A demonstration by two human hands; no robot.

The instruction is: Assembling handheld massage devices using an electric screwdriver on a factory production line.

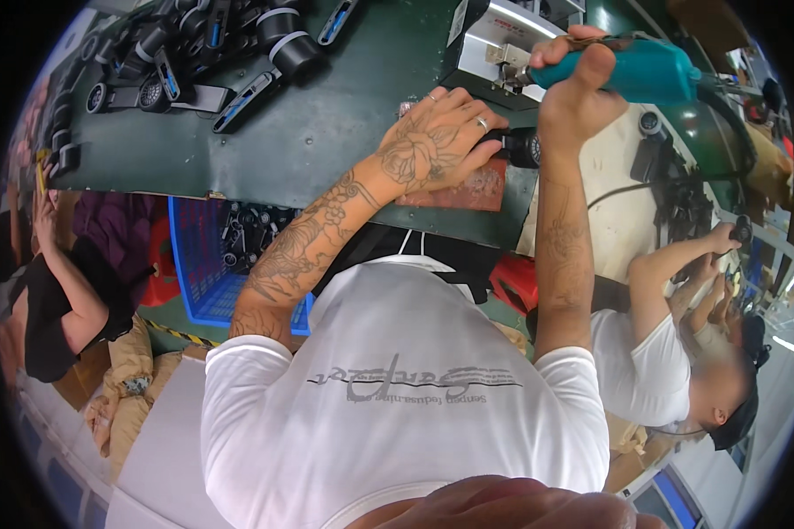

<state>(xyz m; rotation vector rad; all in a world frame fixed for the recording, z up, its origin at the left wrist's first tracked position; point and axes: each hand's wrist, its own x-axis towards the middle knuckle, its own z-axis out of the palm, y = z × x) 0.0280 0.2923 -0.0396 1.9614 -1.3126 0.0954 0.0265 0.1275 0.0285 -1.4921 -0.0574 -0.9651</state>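
Observation:
My right hand [582,93] is wrapped round a teal electric screwdriver [653,72], held sideways with its tip pointing left. That tip meets the metal front of a silver-and-black box, perhaps a screw feeder [490,48]; whether it touches cannot be made out. My left hand [441,141] is closed over a black part with a round, ribbed end [525,147], just above a reddish-brown pad [476,187] on the bench. The fingers hide most of this part. The round end sits close beside my right wrist.
Black parts with round ends [295,53] are heaped on the green bench [344,115] at the far left. A blue crate [185,264] stands below its near edge. A cable [679,181] loops at the right, near more black parts [653,159]. Other people work on both sides.

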